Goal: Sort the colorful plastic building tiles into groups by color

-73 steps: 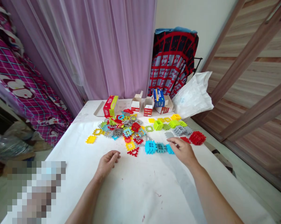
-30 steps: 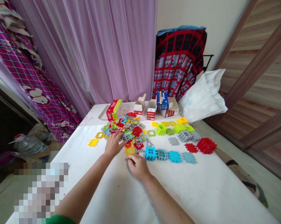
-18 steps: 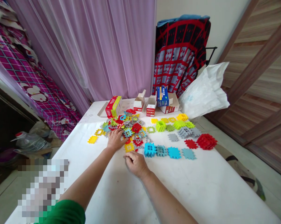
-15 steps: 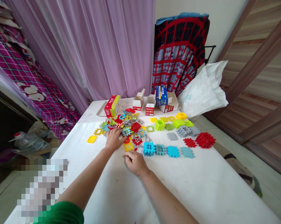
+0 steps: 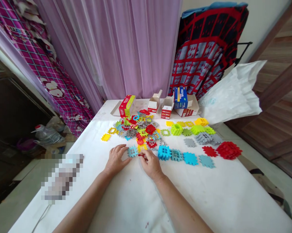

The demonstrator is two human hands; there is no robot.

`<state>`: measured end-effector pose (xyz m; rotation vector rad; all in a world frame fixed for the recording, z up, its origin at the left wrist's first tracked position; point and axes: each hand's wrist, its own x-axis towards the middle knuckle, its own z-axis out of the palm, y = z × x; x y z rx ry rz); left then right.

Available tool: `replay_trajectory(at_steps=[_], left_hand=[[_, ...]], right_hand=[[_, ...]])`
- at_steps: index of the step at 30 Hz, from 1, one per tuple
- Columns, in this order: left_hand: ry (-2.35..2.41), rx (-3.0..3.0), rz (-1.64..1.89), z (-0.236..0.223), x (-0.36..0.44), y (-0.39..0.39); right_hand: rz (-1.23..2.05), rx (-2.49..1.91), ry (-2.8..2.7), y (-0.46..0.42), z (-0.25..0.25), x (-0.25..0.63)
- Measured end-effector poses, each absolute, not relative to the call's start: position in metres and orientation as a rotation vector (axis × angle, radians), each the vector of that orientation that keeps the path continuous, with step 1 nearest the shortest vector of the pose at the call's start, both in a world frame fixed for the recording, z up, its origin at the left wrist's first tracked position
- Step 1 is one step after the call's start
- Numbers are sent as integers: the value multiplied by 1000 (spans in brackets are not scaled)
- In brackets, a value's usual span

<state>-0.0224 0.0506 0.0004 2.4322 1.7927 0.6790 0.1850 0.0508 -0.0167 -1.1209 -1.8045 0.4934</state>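
Note:
My left hand (image 5: 116, 159) has its thumb and fingers at the left edge of a light blue toothed window tile (image 5: 132, 151), gripping it just above the table. My right hand (image 5: 151, 164) is closed beside that tile, fingers curled; what they hold, if anything, is hidden. Close to its fingertips lies a yellow window tile (image 5: 142, 148). Beyond both hands spreads a mixed pile of toothed plastic tiles (image 5: 136, 127) in red, grey, green, blue and yellow. Right of my right hand, a stack of blue window tiles (image 5: 164, 152) stands in a row with flat blue tiles (image 5: 190, 158).
Sorted groups lie on the right: red tiles (image 5: 229, 150), grey tiles (image 5: 204, 138), green tiles (image 5: 177, 129) and yellow tiles (image 5: 201, 121). Small cartons (image 5: 127, 106) line the back of the white table (image 5: 126, 200). A white bag (image 5: 233, 92) leans at the back right corner.
My left hand has drawn back from the pile toward me, bringing the light blue window tile beside my right hand. The view has shifted left.

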Motion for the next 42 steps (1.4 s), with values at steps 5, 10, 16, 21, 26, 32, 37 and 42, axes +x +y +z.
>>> replay_trajectory(at_steps=[5, 10, 16, 21, 26, 32, 37, 42], left_hand=[[1717, 2423, 602, -1, -25, 45], [1726, 2403, 634, -4, -23, 45], [1695, 2410, 681, -6, -23, 45], [1651, 2385, 739, -5, -24, 43], [1524, 2407, 785, -3, -26, 43], [1407, 2385, 841, -3, -29, 42], [1415, 2350, 899, -8, -32, 44], [1474, 2375, 891, -10, -31, 48]], right_hand=[[422, -1130, -1874, 48, -18, 183], [315, -1191, -1980, 45, -20, 180], [212, -1246, -2156, 42, -10, 174], [223, -1316, -2209, 41, 2, 169], [257, -1393, -2284, 40, 19, 163], [174, -1408, -2273, 26, 42, 179], [55, -1511, -2055, 26, 68, 272], [150, -1752, -2147, 46, 74, 356]])
